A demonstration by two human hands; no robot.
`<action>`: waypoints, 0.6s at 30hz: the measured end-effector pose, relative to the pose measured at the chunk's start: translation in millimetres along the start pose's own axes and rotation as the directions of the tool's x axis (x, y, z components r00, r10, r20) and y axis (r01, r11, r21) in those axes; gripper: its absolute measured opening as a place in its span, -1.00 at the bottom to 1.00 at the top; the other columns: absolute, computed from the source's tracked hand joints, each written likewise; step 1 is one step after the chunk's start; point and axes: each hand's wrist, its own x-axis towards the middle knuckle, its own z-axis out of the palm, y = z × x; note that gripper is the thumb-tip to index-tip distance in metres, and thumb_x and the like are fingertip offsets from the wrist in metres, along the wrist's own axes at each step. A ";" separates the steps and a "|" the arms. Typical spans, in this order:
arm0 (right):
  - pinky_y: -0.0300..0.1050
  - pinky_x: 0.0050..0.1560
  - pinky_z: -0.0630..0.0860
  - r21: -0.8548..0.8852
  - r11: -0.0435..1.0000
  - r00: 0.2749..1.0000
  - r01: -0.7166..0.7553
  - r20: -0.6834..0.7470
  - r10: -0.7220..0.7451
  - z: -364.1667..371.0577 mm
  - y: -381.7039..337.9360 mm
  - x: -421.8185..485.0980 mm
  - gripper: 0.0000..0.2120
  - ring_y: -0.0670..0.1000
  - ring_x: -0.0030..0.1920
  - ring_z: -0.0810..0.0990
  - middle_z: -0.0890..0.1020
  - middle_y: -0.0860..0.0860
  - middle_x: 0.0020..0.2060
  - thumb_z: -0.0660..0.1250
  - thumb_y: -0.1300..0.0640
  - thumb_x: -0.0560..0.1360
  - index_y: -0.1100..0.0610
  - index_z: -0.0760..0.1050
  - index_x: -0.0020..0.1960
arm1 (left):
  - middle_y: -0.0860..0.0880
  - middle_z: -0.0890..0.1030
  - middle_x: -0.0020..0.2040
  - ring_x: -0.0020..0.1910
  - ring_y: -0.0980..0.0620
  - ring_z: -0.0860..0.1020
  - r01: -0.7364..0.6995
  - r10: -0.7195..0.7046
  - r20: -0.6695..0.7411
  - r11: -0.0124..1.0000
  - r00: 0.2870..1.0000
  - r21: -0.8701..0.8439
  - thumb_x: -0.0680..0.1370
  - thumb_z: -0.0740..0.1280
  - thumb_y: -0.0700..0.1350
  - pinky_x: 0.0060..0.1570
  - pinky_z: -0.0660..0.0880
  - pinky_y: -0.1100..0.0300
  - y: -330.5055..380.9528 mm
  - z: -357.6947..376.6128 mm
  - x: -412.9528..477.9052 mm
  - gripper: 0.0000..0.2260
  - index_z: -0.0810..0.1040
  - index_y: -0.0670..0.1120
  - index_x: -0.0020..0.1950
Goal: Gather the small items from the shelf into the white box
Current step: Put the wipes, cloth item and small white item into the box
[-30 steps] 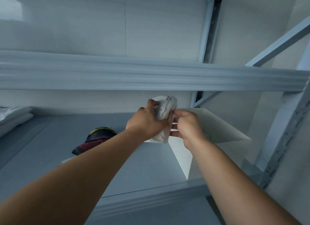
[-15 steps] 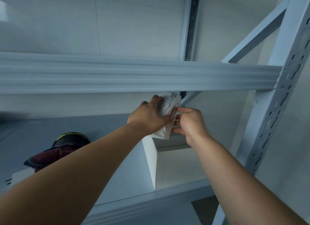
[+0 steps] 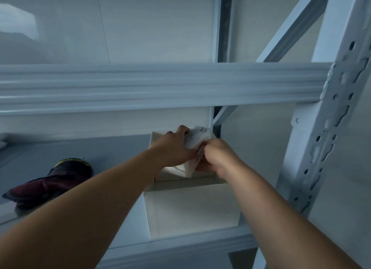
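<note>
Since a moment ago your left hand (image 3: 176, 148) and right hand (image 3: 216, 156), both clamped on the white packet (image 3: 192, 146), have sunk over the white box (image 3: 190, 208) directly beneath; release looks next.

**Box at the shelf's right end, packet above it**

The box (image 3: 192, 210) sits on the shelf (image 3: 112, 154), beside the upright post (image 3: 329, 128). Both hands hold a packet (image 3: 192, 148) over its opening, left hand (image 3: 172, 148) left of right hand (image 3: 218, 158). A pouch (image 3: 50, 184) lies well apart to the left.

Two hands, one white packet (image 3: 197, 140), one white box (image 3: 192, 210), one dark bundle (image 3: 50, 184).
</note>
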 end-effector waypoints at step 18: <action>0.12 0.25 0.56 -0.686 0.720 0.995 0.099 0.045 -0.094 -5.4 0.5 8.2 -0.66 0.26 0.24 0.58 0.58 0.26 0.26 0.17 0.32 0.59 0.30 0.51 0.33 | -0.05 0.47 0.38 0.26 -0.06 0.47 -0.107 0.048 0.461 0.989 0.886 0.103 0.32 0.59 0.13 0.06 0.41 0.16 -15.7 20.6 10.8 -0.05 0.11 0.12 0.56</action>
